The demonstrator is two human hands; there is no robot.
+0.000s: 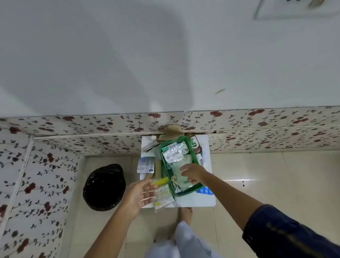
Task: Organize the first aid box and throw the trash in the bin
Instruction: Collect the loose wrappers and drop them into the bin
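Observation:
A green first aid box (164,163) lies open on a small white table (209,195). It holds silver foil blister packs (174,153) and pale packets. My right hand (192,173) reaches into the near half of the box, fingers curled on a pale plastic packet (184,181). My left hand (138,194) hovers open beside the box's left edge, fingers spread over a yellow tube (161,181) and a yellow-printed strip pack (162,192). A black-lined bin (104,188) stands on the floor left of the table.
Loose medicine packs (145,165) and papers lie on the table left of the box. A blue blister sheet (205,191) pokes out under its near right corner. A brown bottle (197,149) sits at the far right. Floral-tiled walls close in behind and left. My foot (186,214) is under the table's edge.

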